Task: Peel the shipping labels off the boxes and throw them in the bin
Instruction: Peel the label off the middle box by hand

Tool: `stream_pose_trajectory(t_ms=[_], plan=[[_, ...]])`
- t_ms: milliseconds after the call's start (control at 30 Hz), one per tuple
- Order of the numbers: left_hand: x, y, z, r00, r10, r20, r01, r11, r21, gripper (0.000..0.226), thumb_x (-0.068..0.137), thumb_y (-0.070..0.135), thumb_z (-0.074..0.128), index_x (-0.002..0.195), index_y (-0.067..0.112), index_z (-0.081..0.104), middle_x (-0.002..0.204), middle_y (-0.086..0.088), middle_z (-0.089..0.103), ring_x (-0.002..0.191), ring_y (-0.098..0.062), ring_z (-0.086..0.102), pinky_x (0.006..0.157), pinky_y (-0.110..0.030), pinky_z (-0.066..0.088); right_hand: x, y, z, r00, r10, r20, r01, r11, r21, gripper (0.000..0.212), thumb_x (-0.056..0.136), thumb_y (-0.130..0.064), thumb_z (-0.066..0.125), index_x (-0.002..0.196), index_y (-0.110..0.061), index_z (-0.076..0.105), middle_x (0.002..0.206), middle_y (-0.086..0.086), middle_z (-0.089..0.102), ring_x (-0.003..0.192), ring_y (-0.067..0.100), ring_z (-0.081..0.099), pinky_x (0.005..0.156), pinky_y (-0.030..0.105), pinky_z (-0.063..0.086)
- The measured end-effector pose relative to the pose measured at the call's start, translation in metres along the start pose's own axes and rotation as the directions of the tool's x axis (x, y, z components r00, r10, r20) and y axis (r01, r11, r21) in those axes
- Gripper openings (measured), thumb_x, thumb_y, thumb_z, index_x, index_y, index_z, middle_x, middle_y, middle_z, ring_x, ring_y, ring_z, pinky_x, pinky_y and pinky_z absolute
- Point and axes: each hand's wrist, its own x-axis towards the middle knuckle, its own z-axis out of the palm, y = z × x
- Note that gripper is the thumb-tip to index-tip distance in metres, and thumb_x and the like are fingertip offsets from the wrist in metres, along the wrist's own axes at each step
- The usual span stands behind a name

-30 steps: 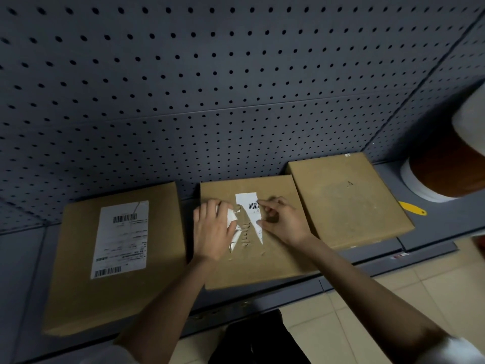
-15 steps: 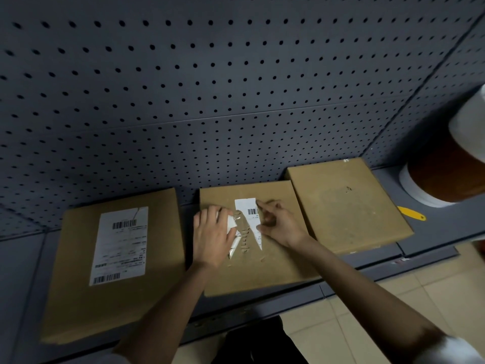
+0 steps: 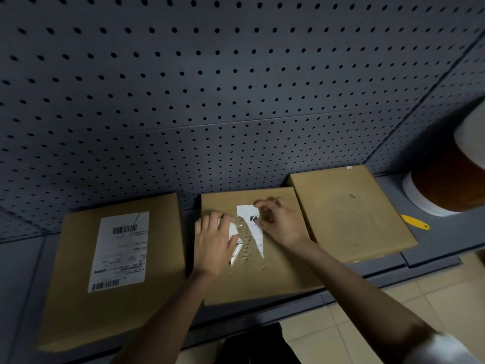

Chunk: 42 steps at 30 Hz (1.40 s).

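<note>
Here, in the head view, the right hand [image 3: 282, 224] is pinching the top edge of the torn label [image 3: 253, 227] on the middle box [image 3: 262, 274], midway along the shelf [image 3: 433, 245]. The left hand [image 3: 214, 245] is pressing flat beside it, fingers straight and together.

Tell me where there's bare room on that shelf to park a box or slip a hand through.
Bare grey shelf lies left of the labelled left box. A narrow gap separates it from the middle box. The right box has a bare top. Crowded: the middle box, under both hands, and around the yellow tag.
</note>
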Motion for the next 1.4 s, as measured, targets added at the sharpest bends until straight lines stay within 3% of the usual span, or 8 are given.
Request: stream_pose_trajectory(t_ms=[267,400,600,967,1033,1133,1233,1400], plan=[[0.000,-0.001,0.002,0.999,0.024,-0.032,-0.024,1.000,-0.003,0.030,0.071,0.027,0.067,0.099,0.018,0.059,0.094,-0.005,0.053,0.088,-0.024,0.052,0.084,-0.036,0.032,-0.001,0.001,0.011,0.995,-0.051,-0.085,0.044,0.996,-0.084,0.012,0.091,-0.027,0.054,0.102,-0.028,0.059,0.120,-0.004,0.047,0.112,0.017,0.050,0.098,0.039,0.032],[0.000,0.000,0.001,0.999,0.007,-0.040,-0.008,1.000,-0.021,0.030,0.070,0.024,0.068,0.098,0.018,0.059,0.095,-0.005,0.053,0.088,-0.024,0.052,0.084,-0.037,0.036,0.001,0.004,0.012,0.996,-0.048,-0.077,0.039,0.993,-0.115,0.031,0.092,-0.033,0.051,0.123,-0.031,0.046,0.127,-0.003,0.045,0.116,0.016,0.048,0.101,0.041,0.034],[0.001,0.001,-0.001,0.999,0.040,-0.004,-0.041,0.999,-0.025,0.052,0.061,0.016,0.080,0.109,0.019,0.062,0.098,-0.002,0.058,0.091,-0.022,0.055,0.087,-0.035,0.030,0.002,0.004,0.011,0.996,-0.067,-0.062,0.061,0.994,-0.095,0.019,0.091,-0.029,0.053,0.110,-0.028,0.055,0.124,-0.002,0.045,0.117,0.017,0.047,0.099,0.041,0.032],[-0.001,0.012,-0.024,0.997,-0.070,0.033,0.075,0.972,-0.220,0.080,0.063,0.001,0.076,0.135,0.016,0.043,0.072,0.001,0.063,0.072,-0.019,0.056,0.085,-0.029,0.033,-0.017,0.010,0.006,0.992,-0.117,0.038,0.121,0.988,-0.095,0.043,0.086,-0.029,0.060,0.127,-0.032,0.048,0.136,-0.006,0.039,0.129,0.013,0.038,0.106,0.040,0.030],[0.000,0.020,-0.034,0.992,-0.093,0.087,0.114,0.951,-0.288,0.068,0.067,0.005,0.078,0.127,0.016,0.048,0.063,-0.002,0.062,0.076,-0.023,0.054,0.081,-0.029,0.039,-0.019,0.010,0.003,0.988,-0.141,0.069,0.146,0.986,-0.085,0.048,0.084,-0.032,0.063,0.129,-0.033,0.047,0.137,-0.005,0.040,0.128,0.014,0.040,0.108,0.041,0.032],[0.000,0.028,-0.042,0.998,-0.057,0.031,0.064,0.943,-0.326,0.041,0.064,0.008,0.080,0.096,0.017,0.055,0.056,0.006,0.057,0.075,-0.023,0.051,0.065,-0.020,0.029,-0.023,0.002,-0.006,0.974,-0.207,0.094,0.204,0.978,0.039,0.055,0.079,-0.034,0.069,0.129,-0.032,0.047,0.134,-0.006,0.045,0.121,0.010,0.047,0.106,0.034,0.036],[0.006,0.032,-0.046,0.996,-0.086,-0.002,0.079,0.927,-0.367,0.029,0.072,0.017,0.076,0.094,0.017,0.056,0.064,0.009,0.055,0.087,-0.020,0.043,0.063,-0.021,0.028,-0.027,-0.007,-0.015,0.942,-0.334,0.028,0.330,0.939,0.101,0.044,0.076,-0.020,0.072,0.117,-0.023,0.056,0.117,-0.005,0.058,0.102,0.006,0.055,0.087,0.016,0.043],[0.019,0.046,-0.063,0.991,-0.105,-0.077,0.065,0.911,-0.407,0.023,0.073,0.025,0.074,0.089,0.018,0.060,0.075,0.005,0.068,0.079,-0.010,0.033,0.069,-0.027,0.032,-0.030,-0.026,-0.034,0.916,-0.385,-0.114,0.395,0.915,0.079,0.017,0.078,-0.014,0.069,0.094,-0.016,0.064,0.093,-0.004,0.068,0.081,0.011,0.062,0.077,0.026,0.048]])
